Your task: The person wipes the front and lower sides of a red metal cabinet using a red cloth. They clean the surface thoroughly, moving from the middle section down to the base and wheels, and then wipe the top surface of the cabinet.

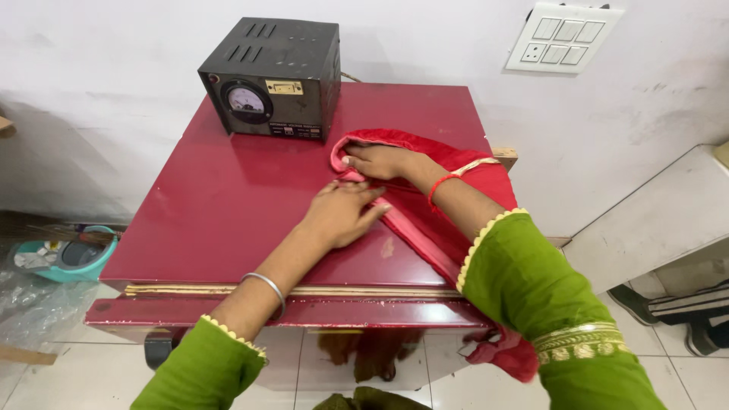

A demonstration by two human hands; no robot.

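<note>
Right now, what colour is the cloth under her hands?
Red cloth with a pink edge, seen in the head view.

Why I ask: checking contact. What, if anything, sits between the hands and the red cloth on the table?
Nothing visible: the left hand and right hand both rest directly on the red cloth.

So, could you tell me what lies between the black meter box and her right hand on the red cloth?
Only bare red tabletop between black meter box and right hand, in the head view.

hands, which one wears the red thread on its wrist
The right hand, pressing the red cloth nearer the black meter box, wears it. The left hand wears a silver bangle instead.
</note>
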